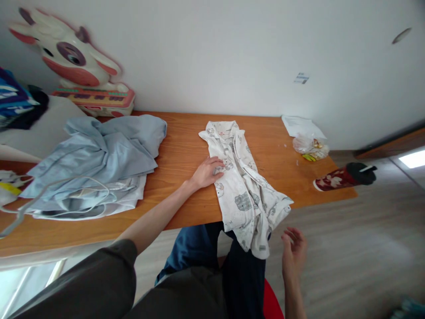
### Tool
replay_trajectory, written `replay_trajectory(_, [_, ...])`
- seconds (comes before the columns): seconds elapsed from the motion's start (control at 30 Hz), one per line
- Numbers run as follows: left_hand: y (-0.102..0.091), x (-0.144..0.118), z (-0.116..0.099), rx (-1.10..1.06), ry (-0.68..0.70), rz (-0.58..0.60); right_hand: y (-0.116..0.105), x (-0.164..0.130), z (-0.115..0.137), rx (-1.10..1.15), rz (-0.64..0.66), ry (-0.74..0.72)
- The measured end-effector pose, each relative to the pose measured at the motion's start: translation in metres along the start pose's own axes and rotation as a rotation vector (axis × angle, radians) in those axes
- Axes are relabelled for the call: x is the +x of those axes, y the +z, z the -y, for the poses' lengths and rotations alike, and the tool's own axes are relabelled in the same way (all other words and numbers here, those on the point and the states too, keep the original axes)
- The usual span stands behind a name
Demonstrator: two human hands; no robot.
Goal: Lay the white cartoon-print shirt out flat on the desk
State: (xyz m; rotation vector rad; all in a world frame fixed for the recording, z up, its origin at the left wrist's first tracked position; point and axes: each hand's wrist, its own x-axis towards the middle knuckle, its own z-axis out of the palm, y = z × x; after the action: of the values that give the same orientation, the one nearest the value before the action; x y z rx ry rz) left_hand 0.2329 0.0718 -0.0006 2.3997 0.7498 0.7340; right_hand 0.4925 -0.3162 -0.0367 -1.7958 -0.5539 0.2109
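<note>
Left hand (206, 173) flat, right hand (294, 249) open

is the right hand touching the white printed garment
No, the right hand hangs open in the air below the table edge, just apart from the garment; only the left hand rests on it.

I noted one white printed garment (241, 181), folded lengthwise into a narrow strip, lying flat on the wooden surface (186, 150), its lower end hanging over the front edge.

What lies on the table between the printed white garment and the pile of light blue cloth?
Only the left hand, resting on the printed white garment; otherwise bare wooden table up to the light blue cloth, per the head view.
</note>
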Motion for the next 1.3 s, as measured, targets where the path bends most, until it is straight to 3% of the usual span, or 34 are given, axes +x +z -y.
replay_trajectory(0.1, [0.0, 0.0, 0.002, -0.011, 0.015, 0.034, 0.027, 0.016, 0.003, 0.011, 0.102, -0.062])
replay_trajectory(0.27, [0.0, 0.0, 0.002, -0.003, 0.003, 0.026, 0.056, 0.024, 0.009, 0.094, 0.186, 0.077])
replay_trajectory(0.37, [-0.002, 0.0, 0.002, 0.029, 0.012, -0.014, 0.055, 0.016, 0.014, 0.155, 0.217, 0.186])
replay_trajectory(0.5, [-0.009, 0.0, -0.001, 0.108, -0.065, -0.126, 0.043, 0.002, 0.027, 0.151, 0.422, 0.243])
replay_trajectory(0.6, [-0.015, 0.001, -0.01, 0.154, -0.157, -0.166, 0.034, 0.006, 0.035, 0.117, 0.524, 0.145])
replay_trajectory(0.73, [-0.032, -0.005, -0.025, 0.013, -0.141, -0.085, 0.028, 0.035, 0.041, 0.07, 0.449, -0.017])
replay_trajectory(0.8, [-0.047, -0.024, -0.029, -0.051, -0.176, -0.075, 0.027, 0.053, 0.043, 0.063, 0.449, -0.018])
replay_trajectory(0.87, [-0.064, -0.062, -0.033, -0.048, -0.276, -0.144, 0.027, 0.069, 0.044, 0.018, 0.495, -0.051])
replay_trajectory(1.0, [-0.088, -0.171, -0.041, 0.046, -0.512, -0.32, 0.032, 0.091, 0.036, -0.188, 0.613, -0.164])
replay_trajectory(1.07, [-0.095, -0.217, -0.043, 0.168, -0.66, -0.299, 0.035, 0.093, 0.028, -0.185, 0.652, -0.184])
replay_trajectory(1.13, [-0.099, -0.242, -0.043, 0.325, -0.804, -0.238, 0.036, 0.086, 0.014, -0.055, 0.564, -0.223])
replay_trajectory(1.17, [-0.1, -0.247, -0.042, 0.39, -0.861, -0.2, 0.034, 0.078, 0.006, 0.023, 0.442, -0.242])
replay_trajectory(1.23, [-0.102, -0.24, -0.04, 0.443, -0.907, -0.137, 0.026, 0.055, -0.014, 0.113, 0.132, -0.226])
replay_trajectory(1.3, [-0.1, -0.22, -0.039, 0.372, -0.857, -0.108, 0.01, 0.024, -0.036, 0.043, -0.038, -0.128])
